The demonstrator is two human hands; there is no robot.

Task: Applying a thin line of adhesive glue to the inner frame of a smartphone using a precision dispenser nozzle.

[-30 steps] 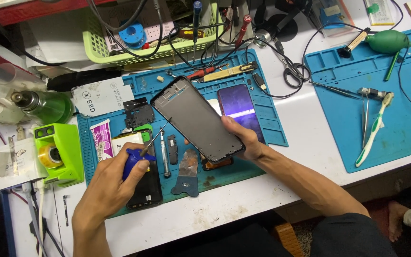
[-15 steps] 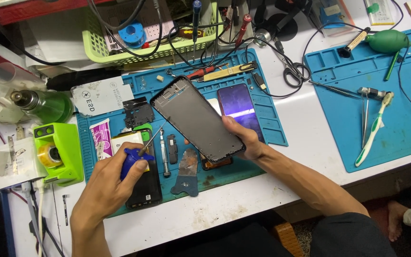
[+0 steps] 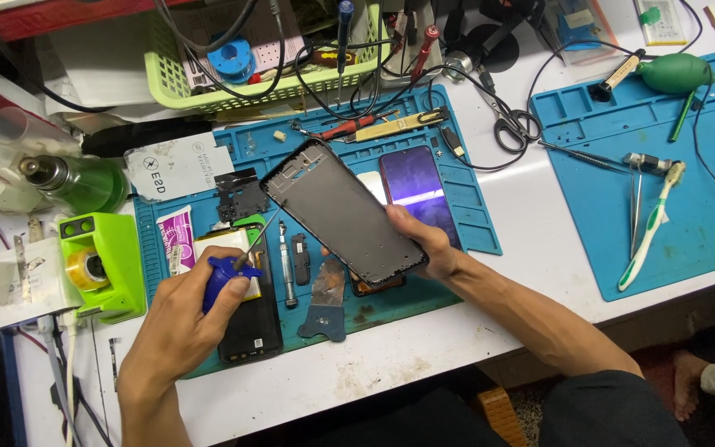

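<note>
My left hand (image 3: pixel 182 324) at seven o'clock grips a blue-handled screwdriver (image 3: pixel 229 276), its tip touching the phone frame (image 3: pixel 343 212) — centre of the blue mat (image 3: pixel 465 199). My right hand (image 3: pixel 424 245) pinches its lower edge. Thin, light, probably bendable — best held by the rims.

Packets, labels and one phone screen on the repair bench

A white rectangular label card (image 3: pixel 178 165) with black print lies on the blue mat's upper left corner. Below it sits a small purple-and-white sachet (image 3: pixel 178 240). A phone screen (image 3: pixel 419 189), dark purple and glossy, lies face up just beside the held frame. A white flat packet (image 3: pixel 662 18) with a green corner rests at the top right.
</note>
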